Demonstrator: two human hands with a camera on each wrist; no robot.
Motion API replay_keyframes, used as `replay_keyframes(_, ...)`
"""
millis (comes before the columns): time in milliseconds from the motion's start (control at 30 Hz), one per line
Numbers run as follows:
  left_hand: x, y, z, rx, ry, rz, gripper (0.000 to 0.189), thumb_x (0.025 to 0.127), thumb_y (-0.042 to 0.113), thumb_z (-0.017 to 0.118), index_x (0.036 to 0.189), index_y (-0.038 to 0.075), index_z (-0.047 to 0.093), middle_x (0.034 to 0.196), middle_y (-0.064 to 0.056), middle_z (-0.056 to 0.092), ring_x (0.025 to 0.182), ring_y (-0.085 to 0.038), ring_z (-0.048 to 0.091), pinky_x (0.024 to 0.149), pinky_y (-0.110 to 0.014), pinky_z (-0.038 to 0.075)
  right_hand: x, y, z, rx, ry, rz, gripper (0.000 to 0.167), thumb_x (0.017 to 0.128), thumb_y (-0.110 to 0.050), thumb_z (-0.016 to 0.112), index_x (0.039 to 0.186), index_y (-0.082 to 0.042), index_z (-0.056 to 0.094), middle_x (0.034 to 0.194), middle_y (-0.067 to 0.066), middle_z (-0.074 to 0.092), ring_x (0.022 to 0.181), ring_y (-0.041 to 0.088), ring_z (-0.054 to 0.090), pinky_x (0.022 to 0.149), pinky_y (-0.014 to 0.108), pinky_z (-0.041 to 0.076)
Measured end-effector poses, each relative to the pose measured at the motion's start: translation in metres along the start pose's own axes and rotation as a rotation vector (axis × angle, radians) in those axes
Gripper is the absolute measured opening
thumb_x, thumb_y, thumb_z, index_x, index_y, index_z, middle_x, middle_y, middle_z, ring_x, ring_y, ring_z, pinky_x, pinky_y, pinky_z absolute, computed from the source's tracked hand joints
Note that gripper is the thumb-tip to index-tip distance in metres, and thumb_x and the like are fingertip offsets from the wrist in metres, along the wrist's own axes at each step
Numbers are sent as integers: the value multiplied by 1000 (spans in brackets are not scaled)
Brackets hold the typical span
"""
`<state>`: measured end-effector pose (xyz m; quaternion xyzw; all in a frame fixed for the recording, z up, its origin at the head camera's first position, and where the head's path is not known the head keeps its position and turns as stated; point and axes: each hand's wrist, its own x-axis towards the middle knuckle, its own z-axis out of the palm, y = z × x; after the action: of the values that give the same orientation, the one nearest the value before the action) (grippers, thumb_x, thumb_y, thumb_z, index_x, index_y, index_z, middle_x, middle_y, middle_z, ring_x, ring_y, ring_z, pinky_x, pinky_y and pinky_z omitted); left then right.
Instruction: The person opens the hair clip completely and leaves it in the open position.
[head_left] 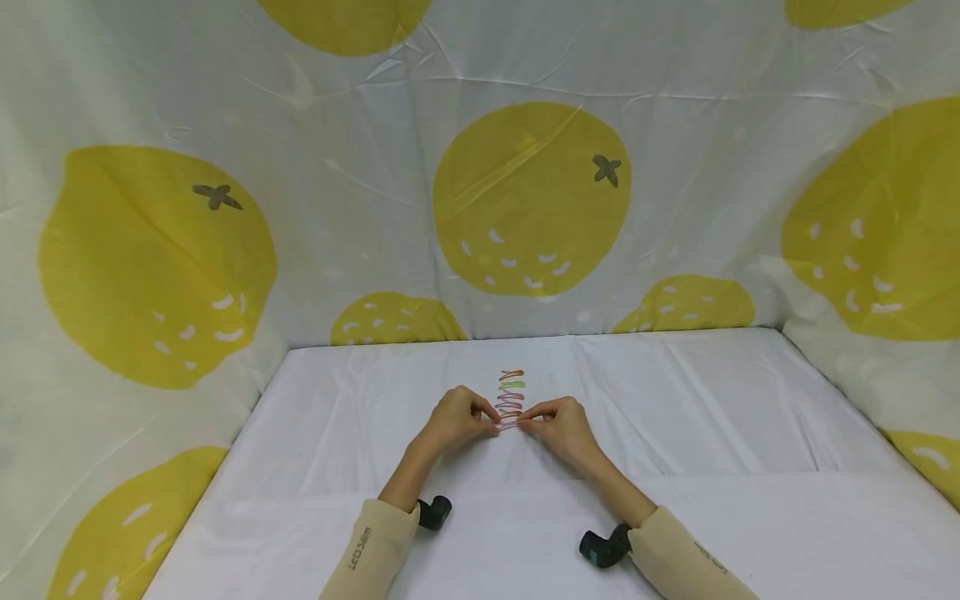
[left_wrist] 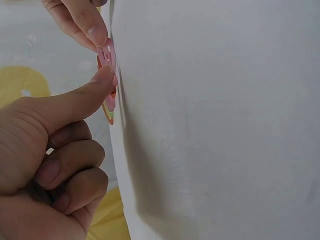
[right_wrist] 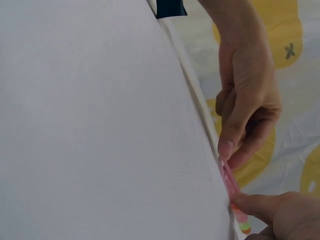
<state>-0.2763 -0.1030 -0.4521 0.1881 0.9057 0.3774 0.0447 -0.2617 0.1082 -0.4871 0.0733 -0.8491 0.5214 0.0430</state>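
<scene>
A pink snap hair clip (head_left: 508, 426) lies crosswise between both hands, nearest the person in a column of clips. My left hand (head_left: 459, 417) pinches its left end between thumb and forefinger; my right hand (head_left: 561, 427) pinches the other end. In the left wrist view the clip (left_wrist: 108, 55) shows its open slot, with the left thumb (left_wrist: 100, 82) over one end. Beyond it, in the head view, come an orange clip (head_left: 511, 414), pinkish clips (head_left: 510, 397), a green clip (head_left: 512, 385) and, farthest away, another orange clip (head_left: 512, 372).
White cloth (head_left: 675, 417) covers the table, with folds and a crease across it. A curtain with yellow fruit prints (head_left: 532, 200) hangs behind and at both sides. Black wrist cameras (head_left: 435, 512) stick out inward from the beige sleeves (head_left: 371, 546).
</scene>
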Motion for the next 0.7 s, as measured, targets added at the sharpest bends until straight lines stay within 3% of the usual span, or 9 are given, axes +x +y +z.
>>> replay_keyframes(467,-9,-1,-3,18,36,-49,10,79,9,88,87,6,84,56,7,47,55,-6,42,52,-20,31,-4,-1,2,20,25,35,6,79,-9,87,85,-9,85,46,-12,36,47,4,31,47,20,22)
replay_keyframes(600,-19,-1,-10,25,53,-75,7,82,14,87,86,9,83,56,6,48,55,-7,41,52,-20,31,-9,-4,-12,18,16,62,8,82,-13,86,90,-12,85,48,-9,34,47,6,28,47,21,22)
replay_keyframes(700,-28,-1,-21,71,84,-103,10,86,20,85,89,11,84,59,4,50,57,-8,42,53,-22,31,-13,-8,-33,-14,5,66,9,86,-17,83,93,-11,85,50,-7,34,49,8,27,49,21,23)
